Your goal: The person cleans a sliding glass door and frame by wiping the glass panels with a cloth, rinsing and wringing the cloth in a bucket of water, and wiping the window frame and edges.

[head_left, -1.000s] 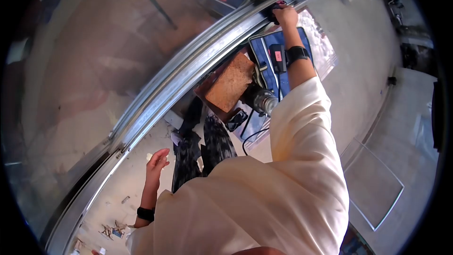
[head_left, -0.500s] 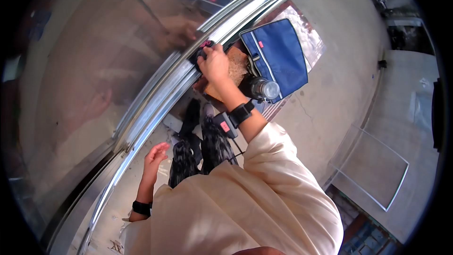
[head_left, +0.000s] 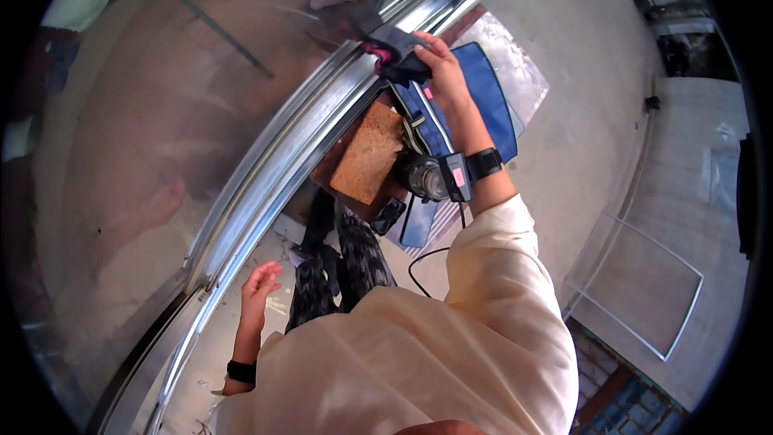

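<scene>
My right hand [head_left: 441, 64] grips a dark cloth [head_left: 403, 64] with a pink patch at its left end. The cloth lies against the metal rail [head_left: 310, 117] of a large glass pane. Just below and beside that hand is a blue bag [head_left: 487, 101]. My left hand [head_left: 262, 280] hangs low at the left, away from other objects, its fingers slightly bent and apart, holding nothing. A dark band with a small box [head_left: 456, 178] is on my right forearm.
Below the rail are an orange-brown brick [head_left: 367, 153], a glass jar [head_left: 428, 178], dark glasses [head_left: 389, 216] and a phone [head_left: 419, 221]. A thin frame [head_left: 694, 306] leans at the right. The pane [head_left: 161, 129] fills the left side.
Between the earlier frames my right hand came down-left along the rail with the dark cloth; now it is back up and to the right. My left hand has dropped slightly.
</scene>
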The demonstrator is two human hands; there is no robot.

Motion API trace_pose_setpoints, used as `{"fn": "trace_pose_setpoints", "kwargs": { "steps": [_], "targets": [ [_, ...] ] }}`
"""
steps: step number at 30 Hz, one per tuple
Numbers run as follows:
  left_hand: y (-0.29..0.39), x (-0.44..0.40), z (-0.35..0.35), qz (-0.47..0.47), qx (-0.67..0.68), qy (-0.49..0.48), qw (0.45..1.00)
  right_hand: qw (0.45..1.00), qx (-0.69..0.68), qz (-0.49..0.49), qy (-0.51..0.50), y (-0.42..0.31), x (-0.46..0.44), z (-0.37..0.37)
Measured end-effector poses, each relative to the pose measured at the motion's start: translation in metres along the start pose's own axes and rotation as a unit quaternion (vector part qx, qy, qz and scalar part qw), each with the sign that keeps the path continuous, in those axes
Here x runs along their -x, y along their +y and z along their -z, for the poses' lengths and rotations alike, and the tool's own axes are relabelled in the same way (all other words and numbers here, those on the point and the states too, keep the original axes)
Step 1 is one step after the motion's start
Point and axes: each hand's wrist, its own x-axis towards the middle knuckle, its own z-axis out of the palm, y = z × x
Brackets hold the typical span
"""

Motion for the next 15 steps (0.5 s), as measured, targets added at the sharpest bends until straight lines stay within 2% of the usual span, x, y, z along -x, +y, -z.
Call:
{"fn": "trace_pose_setpoints", "kwargs": {
  "steps": [4,7,10,12,14,15],
  "targets": [
    [0.006,-0.002,-0.022,0.010,0.008,-0.007,1.000,0.981,-0.065,0.105,0.146,0.006,-0.069,0.035],
    [0.009,0.000,-0.025,0.016,0.010,0.004,1.000,0.962,0.075,0.174,0.196,0.033,-0.111,0.038],
    [0.009,0.002,-0.027,0.011,0.013,0.014,1.000,0.898,0.324,0.123,0.269,0.065,-0.117,0.032],
    [0.009,0.006,-0.026,0.012,0.011,0.018,1.000,0.975,0.131,0.038,0.177,0.065,-0.110,0.041],
    [0.009,0.008,-0.024,0.010,0.009,0.015,1.000,0.969,0.012,0.143,0.199,0.032,-0.100,0.032],
    [0.006,0.013,-0.022,0.023,0.010,0.020,0.999,0.951,0.063,0.209,0.218,0.023,-0.113,0.039]
  ]
}}
